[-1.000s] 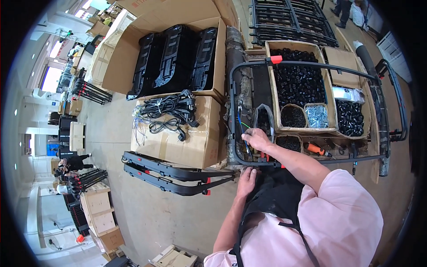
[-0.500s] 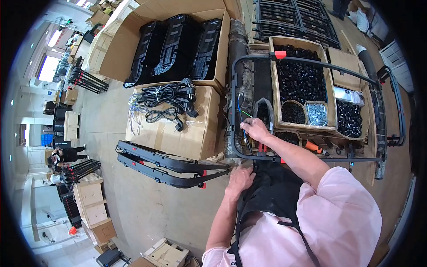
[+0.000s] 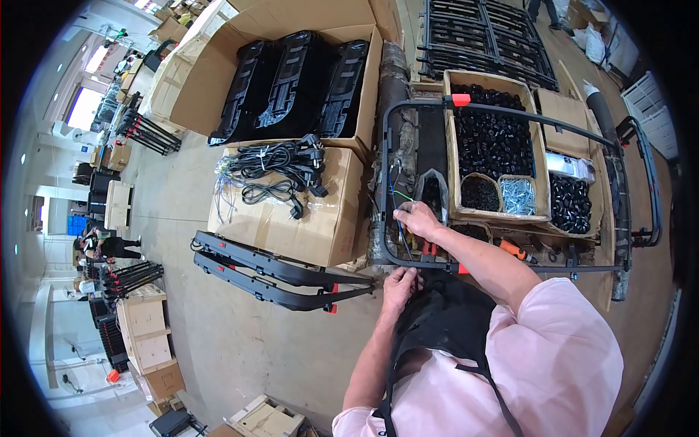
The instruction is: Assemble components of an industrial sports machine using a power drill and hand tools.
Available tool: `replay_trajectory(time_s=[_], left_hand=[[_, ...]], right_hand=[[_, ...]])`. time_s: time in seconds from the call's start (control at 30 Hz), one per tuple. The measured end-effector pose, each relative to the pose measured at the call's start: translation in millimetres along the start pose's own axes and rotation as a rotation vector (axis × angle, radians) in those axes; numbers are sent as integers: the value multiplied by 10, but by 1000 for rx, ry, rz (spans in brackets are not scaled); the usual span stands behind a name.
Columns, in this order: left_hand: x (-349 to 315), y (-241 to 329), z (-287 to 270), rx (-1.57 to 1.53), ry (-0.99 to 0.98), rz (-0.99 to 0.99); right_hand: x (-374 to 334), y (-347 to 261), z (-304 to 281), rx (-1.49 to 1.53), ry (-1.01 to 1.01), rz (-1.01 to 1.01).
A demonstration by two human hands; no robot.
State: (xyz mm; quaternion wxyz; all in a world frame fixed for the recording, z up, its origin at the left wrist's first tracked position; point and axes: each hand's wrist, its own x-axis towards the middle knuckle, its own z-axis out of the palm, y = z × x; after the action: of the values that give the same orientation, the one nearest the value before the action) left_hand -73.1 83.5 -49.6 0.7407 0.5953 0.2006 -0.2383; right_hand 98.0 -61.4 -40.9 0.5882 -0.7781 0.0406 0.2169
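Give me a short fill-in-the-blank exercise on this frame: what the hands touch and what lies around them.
1. The right hand pinches thin ____ beside the black tube frame.
2. The left hand grips the frame's ____ bar.
3. A heap of black cables lies on a closed ____ box.
4. The person wears a ____ apron over a pink shirt.

Missing words: wires; lower; cardboard; black
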Motion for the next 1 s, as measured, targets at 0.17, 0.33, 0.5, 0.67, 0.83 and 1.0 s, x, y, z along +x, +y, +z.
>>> replay_trajectory(time_s=[0.17,0.33,0.5,0.67,0.83,1.0], left_hand=[[-89,41,96,-57,83,2],[-79,21,140,-54,119,-7],[-52,6,115,-46,141,-29],[-71,-7,135,19,208,-54],[-70,-120,188,28,200,-38],[-79,-105,232,15,183,7]], right_hand=[[139,-71,-390,-1,-207,90],[413,58,-824,-747,13,-201],[608,438,-650,-1265,-56,-378],[794,984,-294,-1339,-147,-196],[857,1397,-274,-1476,-298,-100],[962,1492,-373,-1414,-215,-80]])
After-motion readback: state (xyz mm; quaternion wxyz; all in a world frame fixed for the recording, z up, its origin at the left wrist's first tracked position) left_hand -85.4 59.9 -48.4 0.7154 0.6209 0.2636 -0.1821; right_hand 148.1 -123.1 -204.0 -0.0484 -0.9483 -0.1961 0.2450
